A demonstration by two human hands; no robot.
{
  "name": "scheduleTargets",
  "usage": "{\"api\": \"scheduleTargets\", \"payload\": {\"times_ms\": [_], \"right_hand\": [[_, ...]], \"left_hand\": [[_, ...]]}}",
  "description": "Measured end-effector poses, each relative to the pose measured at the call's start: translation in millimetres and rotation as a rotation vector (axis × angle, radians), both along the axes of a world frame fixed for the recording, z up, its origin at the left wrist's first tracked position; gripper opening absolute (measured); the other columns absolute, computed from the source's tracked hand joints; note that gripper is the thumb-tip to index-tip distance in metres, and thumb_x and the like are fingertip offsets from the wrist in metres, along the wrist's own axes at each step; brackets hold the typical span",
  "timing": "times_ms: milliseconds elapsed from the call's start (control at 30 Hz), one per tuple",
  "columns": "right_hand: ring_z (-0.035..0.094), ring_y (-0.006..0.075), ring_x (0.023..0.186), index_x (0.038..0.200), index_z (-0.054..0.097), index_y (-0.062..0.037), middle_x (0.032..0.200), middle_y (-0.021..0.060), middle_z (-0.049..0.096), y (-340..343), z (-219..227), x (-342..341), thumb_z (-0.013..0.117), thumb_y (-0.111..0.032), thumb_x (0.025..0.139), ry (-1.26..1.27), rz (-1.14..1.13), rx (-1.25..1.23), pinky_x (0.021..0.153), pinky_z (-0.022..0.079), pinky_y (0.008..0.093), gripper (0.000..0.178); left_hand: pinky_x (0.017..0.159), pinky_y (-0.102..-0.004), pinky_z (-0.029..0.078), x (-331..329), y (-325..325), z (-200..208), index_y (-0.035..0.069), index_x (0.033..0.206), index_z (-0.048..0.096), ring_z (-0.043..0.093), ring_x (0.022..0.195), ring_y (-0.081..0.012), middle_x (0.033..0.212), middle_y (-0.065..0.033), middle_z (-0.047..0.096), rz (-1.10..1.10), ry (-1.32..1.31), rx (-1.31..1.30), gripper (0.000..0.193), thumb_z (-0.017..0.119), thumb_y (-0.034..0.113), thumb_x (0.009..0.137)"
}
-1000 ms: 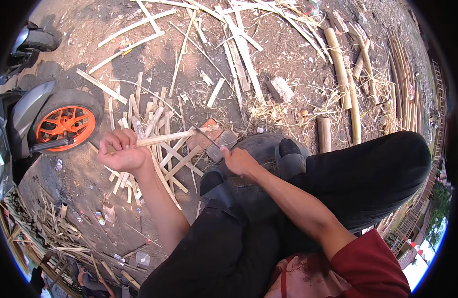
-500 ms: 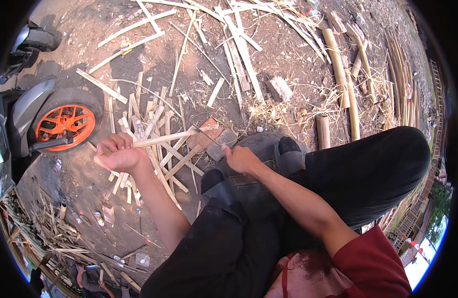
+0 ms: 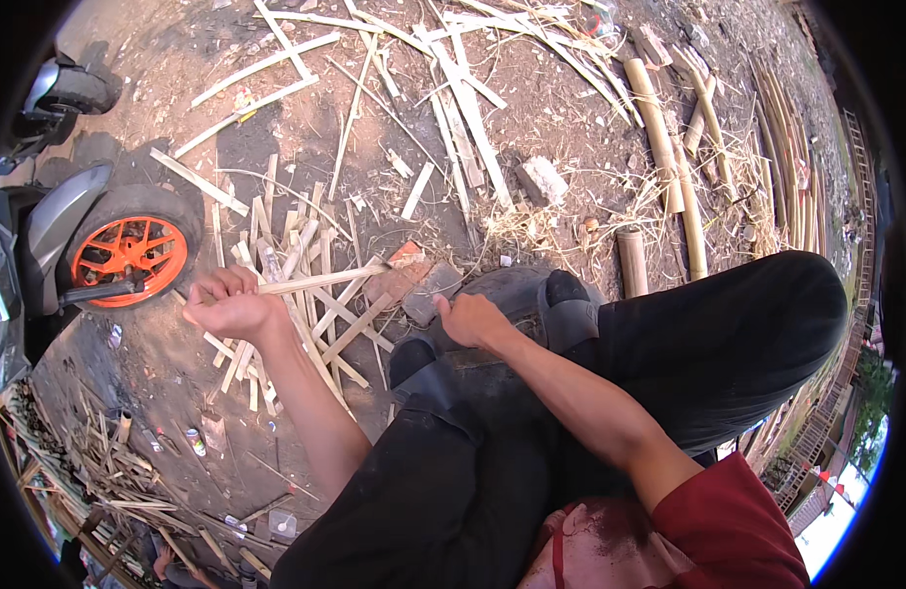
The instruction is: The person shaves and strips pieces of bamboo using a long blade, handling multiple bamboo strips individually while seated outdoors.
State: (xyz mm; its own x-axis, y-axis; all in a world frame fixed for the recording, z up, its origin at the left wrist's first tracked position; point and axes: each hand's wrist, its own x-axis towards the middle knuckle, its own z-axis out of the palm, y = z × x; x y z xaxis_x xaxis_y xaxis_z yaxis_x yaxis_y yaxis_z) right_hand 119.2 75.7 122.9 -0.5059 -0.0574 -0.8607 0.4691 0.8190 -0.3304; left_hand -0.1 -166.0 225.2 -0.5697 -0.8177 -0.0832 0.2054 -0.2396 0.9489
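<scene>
My left hand point(image 3: 227, 302) is closed around a pale bamboo strip point(image 3: 320, 281), which points right and slightly upward from my fist. My right hand point(image 3: 472, 320) is closed on a knife, its handle hidden in my fingers. The thin, dark blade point(image 3: 385, 263) slants up and left to the strip's far end, and its outline is hard to make out. Beneath that end lie a reddish brick piece point(image 3: 396, 282) and a grey block point(image 3: 433, 287). Between my left wrist and the bricks is a heap of cut bamboo strips point(image 3: 345, 339).
A motorcycle's orange wheel point(image 3: 129, 257) stands close to my left hand. Long bamboo slats point(image 3: 463, 118) lie scattered ahead. Bamboo poles point(image 3: 653, 128) and a pale brick lump point(image 3: 542, 182) are farther right. My shod feet point(image 3: 421, 371) flank a dark rounded object point(image 3: 507, 363).
The knife blade has shifted and now meets the strip's far end at a lower angle. Both hands stay in nearly the same places, and the whole view has moved slightly.
</scene>
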Motion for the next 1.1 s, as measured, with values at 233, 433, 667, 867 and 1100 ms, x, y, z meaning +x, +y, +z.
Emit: {"api": "scheduleTargets", "payload": {"times_ms": [233,433,667,867,1100], "right_hand": [[0.06,0.0461,0.112,0.108,0.069,0.0052,0.112,0.0329,0.064,23,-6,15,0.032,-0.046,0.102,-0.017,0.004,0.062,0.098,0.047,0.0503,0.063],[0.061,0.0456,0.112,0.113,0.068,0.0037,0.117,0.0297,0.064,29,-34,32,0.032,-0.047,0.103,-0.073,-0.04,0.128,0.098,0.048,0.0511,0.063],[0.061,0.0459,0.112,0.11,0.067,0.008,0.116,0.0308,0.065,22,-10,22,0.031,-0.047,0.103,-0.063,-0.021,0.063,0.098,0.048,0.0516,0.066],[0.063,0.0472,0.106,0.104,0.068,0.0093,0.103,0.0329,0.067,19,31,-7,0.031,-0.048,0.103,-0.248,-0.116,-0.013,0.096,0.049,0.0503,0.068],[0.062,0.0524,0.096,0.089,0.068,0.0115,0.093,0.0375,0.064,-15,19,4,0.033,-0.051,0.102,0.103,-0.129,-0.187,0.093,0.048,0.0536,0.073]], "left_hand": [[0.045,-0.0292,0.013,-4,6,-2,0.016,0.062,0.019,0.016,0.047,-0.0134,0.053,0.0001,0.017,0.035,-0.028,-0.062,0.035,0.035,0.032,0.089],[0.046,-0.0289,0.013,-7,13,-3,0.016,0.065,0.019,0.018,0.048,-0.0137,0.057,-0.0001,0.019,0.064,-0.065,-0.079,0.035,0.031,0.034,0.092],[0.045,-0.0299,0.016,-8,1,-5,0.016,0.064,0.019,0.02,0.049,-0.0146,0.056,-0.0006,0.02,0.154,-0.115,-0.026,0.034,0.032,0.032,0.091],[0.046,-0.0275,0.023,2,5,1,0.014,0.061,0.03,0.027,0.047,-0.0134,0.053,-0.0005,0.026,-0.007,0.0,0.049,0.04,0.041,0.034,0.094],[0.046,-0.0275,0.023,20,11,7,0.016,0.06,0.028,0.022,0.042,-0.0118,0.051,0.0006,0.025,-0.35,0.023,0.076,0.05,0.044,0.04,0.101]]}}
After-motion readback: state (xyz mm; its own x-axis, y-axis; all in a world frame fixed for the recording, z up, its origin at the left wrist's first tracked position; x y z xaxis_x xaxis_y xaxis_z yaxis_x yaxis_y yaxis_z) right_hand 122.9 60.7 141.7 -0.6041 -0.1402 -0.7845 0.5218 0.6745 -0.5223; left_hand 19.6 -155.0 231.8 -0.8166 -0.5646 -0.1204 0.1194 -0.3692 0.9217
